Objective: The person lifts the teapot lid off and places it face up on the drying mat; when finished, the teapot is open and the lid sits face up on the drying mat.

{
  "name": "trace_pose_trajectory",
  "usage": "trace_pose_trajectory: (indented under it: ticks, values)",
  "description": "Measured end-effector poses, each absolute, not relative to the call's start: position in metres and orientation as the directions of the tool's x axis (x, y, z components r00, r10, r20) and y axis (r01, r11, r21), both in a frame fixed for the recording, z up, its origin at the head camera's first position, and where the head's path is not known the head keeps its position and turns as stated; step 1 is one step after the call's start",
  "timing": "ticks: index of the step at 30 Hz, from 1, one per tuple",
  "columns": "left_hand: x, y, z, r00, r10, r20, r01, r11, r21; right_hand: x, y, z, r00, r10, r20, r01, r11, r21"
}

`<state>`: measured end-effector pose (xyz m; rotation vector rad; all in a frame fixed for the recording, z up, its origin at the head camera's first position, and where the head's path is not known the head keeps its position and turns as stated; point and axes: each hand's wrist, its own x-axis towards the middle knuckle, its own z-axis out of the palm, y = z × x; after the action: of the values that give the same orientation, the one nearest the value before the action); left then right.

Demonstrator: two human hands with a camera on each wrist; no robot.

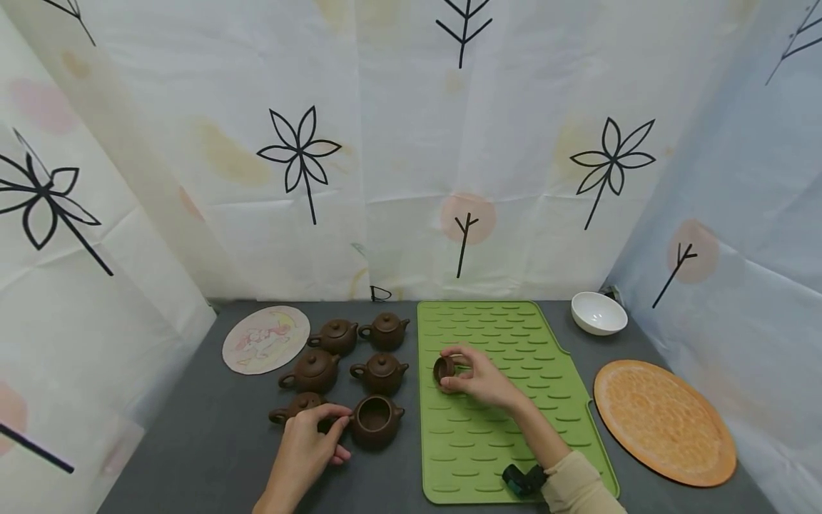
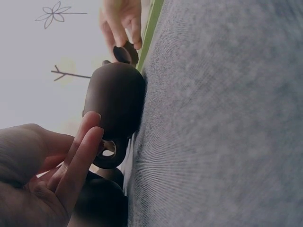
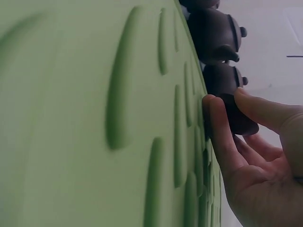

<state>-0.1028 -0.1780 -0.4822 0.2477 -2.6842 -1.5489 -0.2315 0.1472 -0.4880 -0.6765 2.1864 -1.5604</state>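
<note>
A brown teapot (image 1: 377, 428) without a lid stands on the dark table, its round mouth facing up. My left hand (image 1: 307, 448) pinches its handle (image 2: 113, 161) between thumb and fingertips. Over the left part of the green mat (image 1: 501, 457), my right hand (image 1: 478, 378) grips a small brown cup (image 1: 442, 371) by its sides. The cup is tipped over, its opening turned toward the teapots. In the right wrist view the cup (image 3: 241, 120) sits low, close to the mat's surface. A lidded teapot (image 1: 302, 407) is partly hidden behind my left hand.
Several more lidded teapots (image 1: 380, 374) stand in two columns left of the mat. A round printed placemat (image 1: 266, 340) lies at the back left. At the right are a white bowl (image 1: 599, 314) and a round orange-brown board (image 1: 664, 422). Patterned cloth walls (image 1: 398, 243) enclose the table.
</note>
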Motion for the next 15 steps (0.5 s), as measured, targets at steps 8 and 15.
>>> trace_pose_trajectory:
  ticks: [8,15]
  values:
    - [-0.1017,-0.1784,-0.4814,-0.988,-0.147,-0.042,-0.11,0.496,0.862,-0.2353,0.1471,-0.4927,-0.796,-0.605,-0.026,-0.181,0.279,-0.943]
    - [-0.1028,-0.1778,-0.4823,-0.987,-0.153,-0.045,-0.116,0.492,0.863,-0.2364,0.1456,-0.491,-0.794,-0.607,-0.026,-0.205,0.308,-0.929]
